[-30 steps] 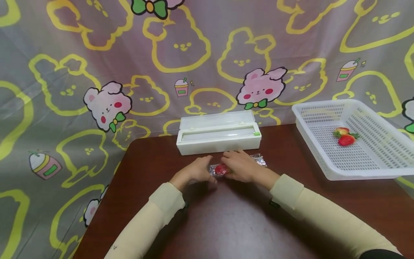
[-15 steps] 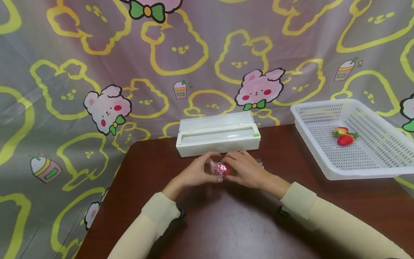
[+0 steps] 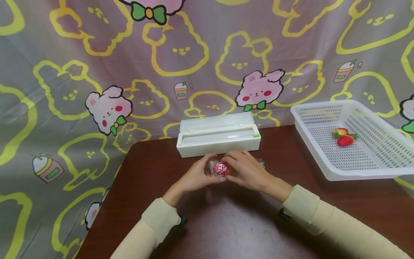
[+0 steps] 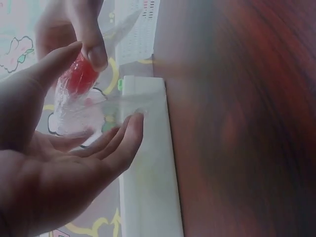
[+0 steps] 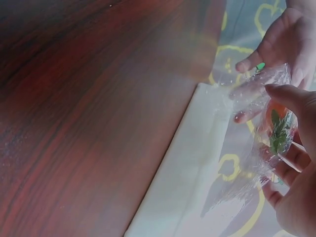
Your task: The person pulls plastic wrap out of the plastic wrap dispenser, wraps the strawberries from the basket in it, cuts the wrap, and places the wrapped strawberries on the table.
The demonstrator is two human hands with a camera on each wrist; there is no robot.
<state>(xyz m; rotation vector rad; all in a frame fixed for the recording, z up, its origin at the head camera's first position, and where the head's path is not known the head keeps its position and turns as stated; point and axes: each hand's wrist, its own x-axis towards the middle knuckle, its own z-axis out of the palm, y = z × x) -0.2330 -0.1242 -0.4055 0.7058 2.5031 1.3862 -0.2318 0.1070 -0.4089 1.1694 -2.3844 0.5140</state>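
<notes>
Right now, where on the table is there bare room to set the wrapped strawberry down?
Bare wood lies between the white basket and the right hand, and left of the left hand. It is crowded between the hands and the cling film dispenser, where the wrapped strawberry is held.

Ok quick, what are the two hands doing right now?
Left hand: fingers curled round the wrapped strawberry, holding it.
Right hand: pinching the same wrapped strawberry from the other side.
</notes>
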